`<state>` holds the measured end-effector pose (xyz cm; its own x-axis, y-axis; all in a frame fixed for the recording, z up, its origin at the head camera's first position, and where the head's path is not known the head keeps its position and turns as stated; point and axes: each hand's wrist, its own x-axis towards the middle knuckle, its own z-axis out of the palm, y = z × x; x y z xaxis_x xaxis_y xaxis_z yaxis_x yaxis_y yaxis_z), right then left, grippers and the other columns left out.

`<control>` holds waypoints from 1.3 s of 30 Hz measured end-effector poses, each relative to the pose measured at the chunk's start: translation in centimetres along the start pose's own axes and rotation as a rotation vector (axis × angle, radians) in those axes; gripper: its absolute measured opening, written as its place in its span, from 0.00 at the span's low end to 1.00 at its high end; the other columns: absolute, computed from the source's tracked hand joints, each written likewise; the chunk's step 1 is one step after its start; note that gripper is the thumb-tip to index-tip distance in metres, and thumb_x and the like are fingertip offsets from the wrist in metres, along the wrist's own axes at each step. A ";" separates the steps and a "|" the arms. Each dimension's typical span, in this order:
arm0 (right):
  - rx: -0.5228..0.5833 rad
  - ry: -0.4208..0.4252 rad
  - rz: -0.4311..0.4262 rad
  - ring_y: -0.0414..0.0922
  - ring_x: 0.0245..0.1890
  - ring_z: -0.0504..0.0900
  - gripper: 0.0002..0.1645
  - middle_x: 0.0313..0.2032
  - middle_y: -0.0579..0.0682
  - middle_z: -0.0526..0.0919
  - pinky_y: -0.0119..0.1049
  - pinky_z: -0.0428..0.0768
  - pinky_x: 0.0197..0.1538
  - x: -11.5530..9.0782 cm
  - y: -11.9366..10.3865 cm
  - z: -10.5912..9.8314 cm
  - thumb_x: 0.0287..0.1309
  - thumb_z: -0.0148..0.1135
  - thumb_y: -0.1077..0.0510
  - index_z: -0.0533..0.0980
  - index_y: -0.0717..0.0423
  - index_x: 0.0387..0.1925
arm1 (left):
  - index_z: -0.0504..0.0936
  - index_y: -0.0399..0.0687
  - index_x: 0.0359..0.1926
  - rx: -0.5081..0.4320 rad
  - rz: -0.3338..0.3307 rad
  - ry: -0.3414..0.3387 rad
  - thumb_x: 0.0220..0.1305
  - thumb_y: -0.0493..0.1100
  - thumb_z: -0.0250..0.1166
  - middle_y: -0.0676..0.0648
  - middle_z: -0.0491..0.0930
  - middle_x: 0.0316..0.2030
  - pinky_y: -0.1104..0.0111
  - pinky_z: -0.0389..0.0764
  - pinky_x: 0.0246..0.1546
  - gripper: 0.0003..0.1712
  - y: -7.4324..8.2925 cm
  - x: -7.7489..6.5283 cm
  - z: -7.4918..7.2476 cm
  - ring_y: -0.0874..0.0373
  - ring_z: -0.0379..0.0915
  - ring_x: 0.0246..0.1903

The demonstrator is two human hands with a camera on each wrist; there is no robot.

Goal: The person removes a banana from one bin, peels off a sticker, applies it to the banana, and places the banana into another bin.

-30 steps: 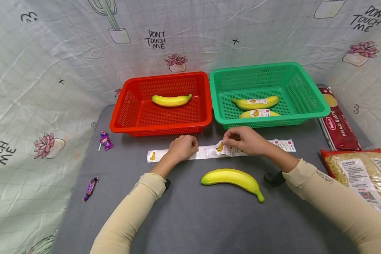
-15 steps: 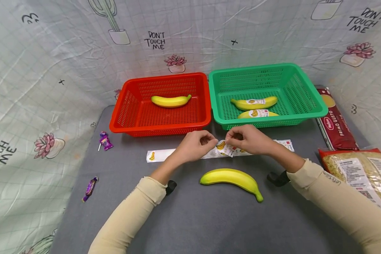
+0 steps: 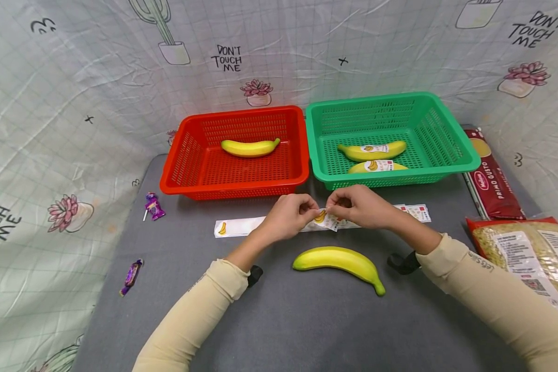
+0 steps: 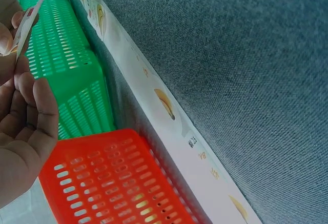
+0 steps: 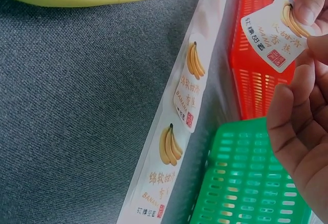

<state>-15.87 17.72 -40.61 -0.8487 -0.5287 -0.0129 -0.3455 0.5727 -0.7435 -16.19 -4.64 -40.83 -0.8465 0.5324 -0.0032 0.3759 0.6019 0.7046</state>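
Observation:
Close above the label strip, my left hand (image 3: 289,217) and right hand (image 3: 365,207) meet fingertip to fingertip over a peeled banana sticker (image 5: 271,35). Both thumbs and forefingers pinch its edge; in the left wrist view the sticker (image 4: 29,23) is seen nearly edge-on. Beneath them the long white sticker strip (image 3: 242,226) lies flat, with more banana stickers on it, partly covered by the hands in the head view. A loose yellow banana (image 3: 339,260) without a label lies on the grey table nearer to me.
Behind the hands stand a red basket (image 3: 237,190) holding one plain banana (image 3: 251,149) and a green basket (image 3: 400,179) holding two labelled bananas (image 3: 374,150). Wrapped sweets (image 3: 131,277) lie at left. A red coffee pack (image 3: 495,181) and a bag of grain (image 3: 523,258) lie at right.
My left hand has left the strip and moved right to the sticker, which the right hand was lifting. Now both hands pinch it, fingertips closer together. The bananas and baskets stay put.

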 end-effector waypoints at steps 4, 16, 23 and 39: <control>0.001 0.002 0.004 0.41 0.27 0.76 0.06 0.29 0.48 0.83 0.31 0.74 0.32 0.0 0.0 0.0 0.69 0.63 0.57 0.82 0.56 0.39 | 0.85 0.46 0.38 -0.004 -0.011 -0.009 0.71 0.44 0.66 0.50 0.84 0.30 0.74 0.72 0.28 0.06 -0.1 -0.1 0.1 0.63 0.73 0.26; 0.069 0.129 0.066 0.45 0.37 0.81 0.15 0.42 0.51 0.86 0.31 0.79 0.39 -2.8 -0.1 -1.4 0.69 0.64 0.54 0.82 0.56 0.53 | 0.81 0.44 0.40 -0.158 -0.029 0.097 0.72 0.41 0.63 0.47 0.80 0.33 0.72 0.73 0.34 0.05 -0.5 -0.9 0.1 0.58 0.72 0.32; 0.008 0.084 0.044 0.38 0.28 0.75 0.08 0.29 0.46 0.82 0.31 0.74 0.34 -3.7 1.0 -0.4 0.69 0.63 0.51 0.84 0.49 0.40 | 0.81 0.41 0.42 -0.265 -0.012 0.129 0.72 0.42 0.63 0.45 0.81 0.35 0.71 0.74 0.37 0.07 -0.1 -1.9 0.3 0.58 0.74 0.35; 0.043 0.122 0.051 0.36 0.18 0.65 0.15 0.19 0.43 0.69 0.31 0.66 0.26 -5.0 -0.2 1.3 0.69 0.63 0.54 0.77 0.50 0.25 | 0.76 0.43 0.49 -0.193 0.130 0.179 0.70 0.38 0.63 0.47 0.81 0.30 0.74 0.72 0.31 0.09 0.2 -3.7 1.9 0.61 0.71 0.27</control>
<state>-11.04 19.45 -41.29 -0.9079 -0.4183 0.0278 -0.2852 0.5677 -0.7722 -12.23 -5.39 -42.00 -0.8554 0.4737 0.2096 0.4218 0.4019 0.8128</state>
